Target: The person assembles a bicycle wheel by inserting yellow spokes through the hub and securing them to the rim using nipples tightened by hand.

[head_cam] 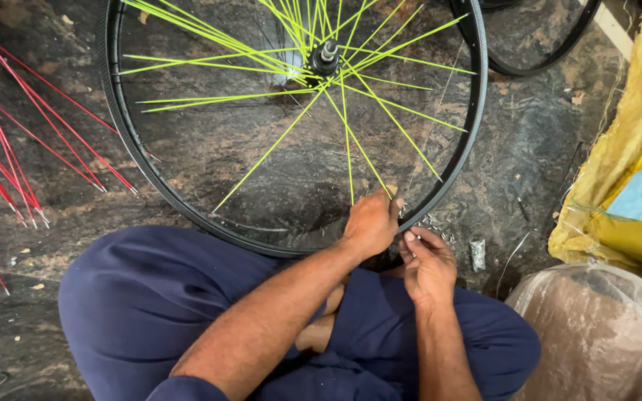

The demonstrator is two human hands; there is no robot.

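A black bicycle rim [113, 111] lies on the dark floor before my crossed legs in blue trousers [135, 297]. Neon-yellow spokes [269, 148] fan out from a hub [326, 56] near the top; several hang loose, short of the rim. My left hand [369, 223] grips the rim's near edge where a spoke comes down. My right hand [426, 263] sits just right of it, fingertips pinched at the rim, apparently on a small metal piece too tiny to make out.
Red spokes [9, 148] fan in from the left edge. Small metal bits [477, 252] lie on the floor by the rim. A yellow sack [626, 178] and a clear plastic bag [603, 334] stand at right. Another black rim [536, 67] lies top right.
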